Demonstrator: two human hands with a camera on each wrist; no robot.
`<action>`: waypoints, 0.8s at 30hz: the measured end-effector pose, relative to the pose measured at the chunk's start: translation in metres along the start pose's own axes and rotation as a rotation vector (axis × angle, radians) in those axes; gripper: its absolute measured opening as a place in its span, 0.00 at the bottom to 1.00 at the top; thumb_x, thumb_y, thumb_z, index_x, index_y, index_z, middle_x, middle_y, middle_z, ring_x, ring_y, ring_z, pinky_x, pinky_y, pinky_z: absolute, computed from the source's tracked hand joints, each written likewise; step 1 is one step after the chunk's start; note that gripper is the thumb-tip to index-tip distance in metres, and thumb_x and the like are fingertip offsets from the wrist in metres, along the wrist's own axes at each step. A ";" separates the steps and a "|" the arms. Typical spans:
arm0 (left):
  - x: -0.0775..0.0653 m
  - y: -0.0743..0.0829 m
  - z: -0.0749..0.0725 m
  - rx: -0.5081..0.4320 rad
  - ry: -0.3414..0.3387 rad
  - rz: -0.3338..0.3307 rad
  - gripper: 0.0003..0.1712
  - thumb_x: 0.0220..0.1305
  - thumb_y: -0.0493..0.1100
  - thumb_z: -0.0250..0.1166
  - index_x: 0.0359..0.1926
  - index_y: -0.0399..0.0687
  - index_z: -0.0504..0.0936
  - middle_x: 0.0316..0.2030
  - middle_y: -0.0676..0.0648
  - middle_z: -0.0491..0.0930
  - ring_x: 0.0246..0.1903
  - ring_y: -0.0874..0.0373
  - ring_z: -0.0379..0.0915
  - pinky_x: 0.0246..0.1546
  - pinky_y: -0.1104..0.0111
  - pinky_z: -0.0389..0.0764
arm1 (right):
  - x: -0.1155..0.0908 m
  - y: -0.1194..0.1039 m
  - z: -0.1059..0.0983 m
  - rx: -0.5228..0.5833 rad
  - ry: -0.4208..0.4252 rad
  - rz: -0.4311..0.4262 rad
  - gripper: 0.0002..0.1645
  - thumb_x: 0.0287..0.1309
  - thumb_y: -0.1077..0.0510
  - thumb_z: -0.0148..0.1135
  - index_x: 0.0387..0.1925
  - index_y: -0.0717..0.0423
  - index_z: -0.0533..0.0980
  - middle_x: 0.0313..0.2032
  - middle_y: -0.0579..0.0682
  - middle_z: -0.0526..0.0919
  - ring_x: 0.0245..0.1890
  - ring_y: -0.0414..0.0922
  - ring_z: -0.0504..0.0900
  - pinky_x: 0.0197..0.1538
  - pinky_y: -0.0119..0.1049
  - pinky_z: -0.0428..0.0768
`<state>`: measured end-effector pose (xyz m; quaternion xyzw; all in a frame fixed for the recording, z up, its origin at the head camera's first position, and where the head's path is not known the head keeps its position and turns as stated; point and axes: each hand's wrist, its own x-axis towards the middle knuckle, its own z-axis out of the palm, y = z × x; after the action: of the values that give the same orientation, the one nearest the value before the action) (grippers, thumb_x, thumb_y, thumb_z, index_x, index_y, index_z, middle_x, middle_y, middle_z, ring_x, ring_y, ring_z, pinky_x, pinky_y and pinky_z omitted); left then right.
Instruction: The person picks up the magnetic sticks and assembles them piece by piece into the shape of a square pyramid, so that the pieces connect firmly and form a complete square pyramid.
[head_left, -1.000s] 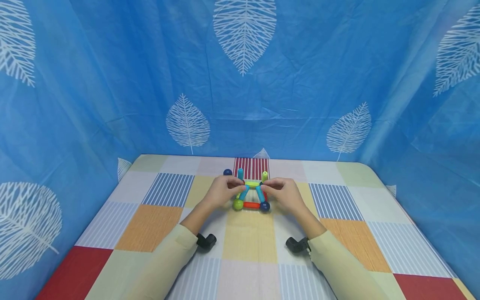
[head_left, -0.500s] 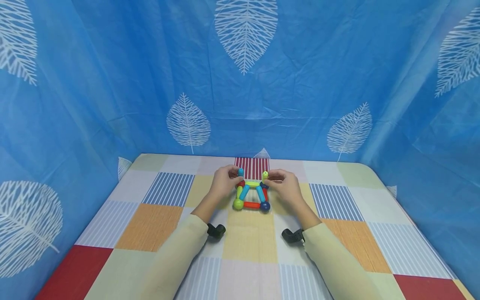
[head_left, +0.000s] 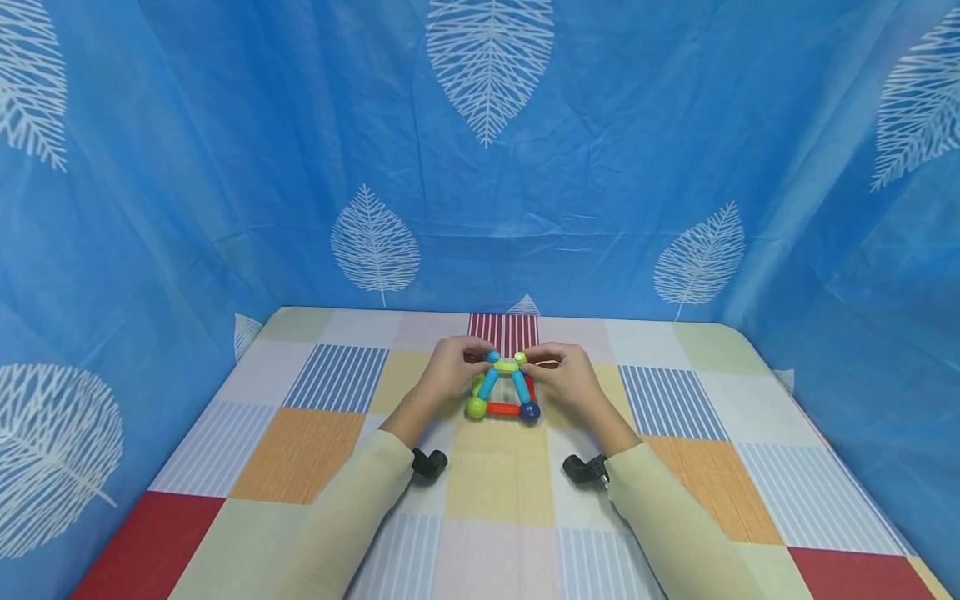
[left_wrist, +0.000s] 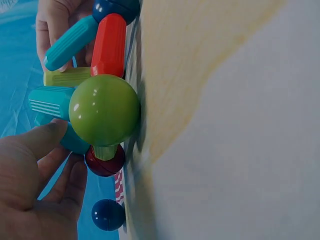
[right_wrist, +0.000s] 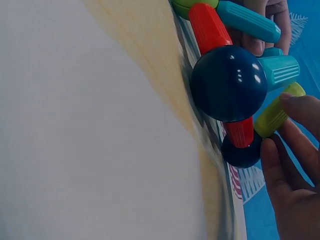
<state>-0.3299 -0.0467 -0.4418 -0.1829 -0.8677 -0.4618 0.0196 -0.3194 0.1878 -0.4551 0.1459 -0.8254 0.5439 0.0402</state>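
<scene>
A frame of magnetic rods and balls stands on the table. Its front corners are a green ball and a navy ball, joined by a red rod. Two blue rods rise from them, leaning inward. My left hand pinches the rear-left blue rod, which sits on a red ball. My right hand grips the rear-right yellow-green rod between thumb and fingers, above another navy ball. In the head view both held rods tilt toward each other.
A loose navy ball lies beyond the left hand, behind it in the head view. The patchwork tablecloth covers the table. Blue leaf-print curtains close in the back and sides.
Both hands shifted from around the front blue rods to the rear blue and yellow-green rods. Those two rear rods went from upright to leaning inward.
</scene>
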 end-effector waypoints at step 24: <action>-0.001 -0.011 -0.016 0.002 0.049 -0.051 0.17 0.65 0.37 0.71 0.55 0.43 0.85 0.48 0.42 0.86 0.46 0.51 0.82 0.52 0.59 0.84 | -0.012 -0.001 -0.006 -0.040 -0.005 0.053 0.17 0.61 0.56 0.73 0.50 0.56 0.86 0.50 0.55 0.89 0.51 0.52 0.87 0.52 0.34 0.85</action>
<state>-0.3353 -0.0656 -0.4419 -0.1492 -0.8719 -0.4656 0.0294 -0.3083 0.1951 -0.4542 0.1246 -0.8398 0.5277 0.0270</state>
